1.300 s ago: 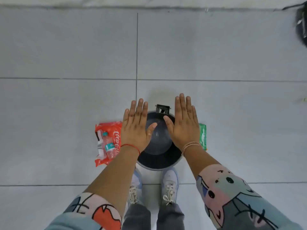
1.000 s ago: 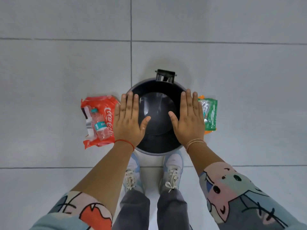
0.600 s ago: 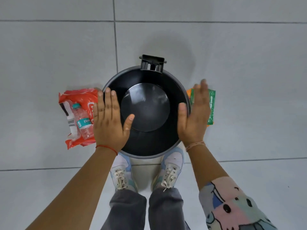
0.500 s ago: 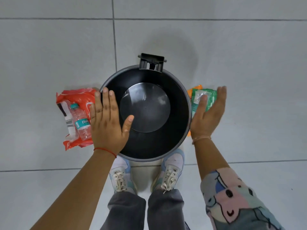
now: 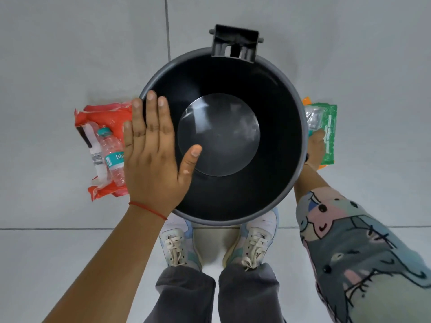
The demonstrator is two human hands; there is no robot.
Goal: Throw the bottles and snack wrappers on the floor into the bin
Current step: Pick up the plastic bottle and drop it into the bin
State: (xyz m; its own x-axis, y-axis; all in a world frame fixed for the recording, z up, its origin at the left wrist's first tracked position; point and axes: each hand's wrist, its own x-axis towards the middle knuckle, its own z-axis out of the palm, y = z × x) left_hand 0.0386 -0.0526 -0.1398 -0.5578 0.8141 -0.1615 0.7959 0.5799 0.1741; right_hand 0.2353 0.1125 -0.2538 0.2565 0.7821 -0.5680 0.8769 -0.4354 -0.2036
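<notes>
An empty black round bin (image 5: 279,101) stands on the floor between my hands. Left of it lies a red snack wrapper (image 5: 105,115) with a small clear bottle (image 5: 112,155), teal cap and label, and a white barcode strip on top. My left hand (image 5: 151,159) hovers flat and open over the bin's left rim, holding nothing. Right of the bin lie a green wrapper (image 5: 328,131), a clear crumpled bottle (image 5: 312,117) and an orange wrapper edge (image 5: 306,100). My right hand (image 5: 316,148) is low on the green wrapper, partly hidden by the rim; its grip is unclear.
The floor is grey tile with thin joints. A black hinge bracket (image 5: 235,44) sticks out at the bin's far rim. My two light sneakers (image 5: 177,243) stand right behind the bin's near edge.
My head has come lower and closer to the bin. My right hand moved from above the bin out to the right and down onto the green wrapper. My left hand stayed flat over the left rim.
</notes>
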